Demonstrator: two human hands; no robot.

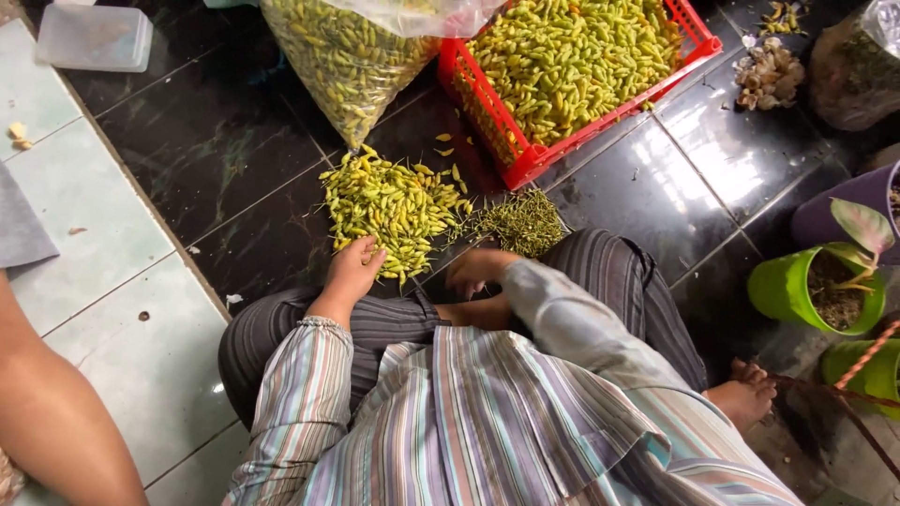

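Observation:
I sit cross-legged on a dark tiled floor in striped clothes. My left hand (353, 269) rests on the near edge of a heap of small yellow-green chillies (394, 206), fingers curled among them. My right hand (476, 270) is closed low in front of my knee, next to a small pile of green stems (521, 223); what it pinches is hidden. A clear plastic bag of chillies (342, 56) spills onto the heap. A red plastic crate (497, 126) full of the same chillies stands behind.
A clear lidded box (94, 37) sits at the far left. Green plant pots (811, 290) and a purple pot (844, 211) stand at the right. Another person's arm (52, 412) reaches in at the lower left. Dry scraps (771, 73) lie at the top right.

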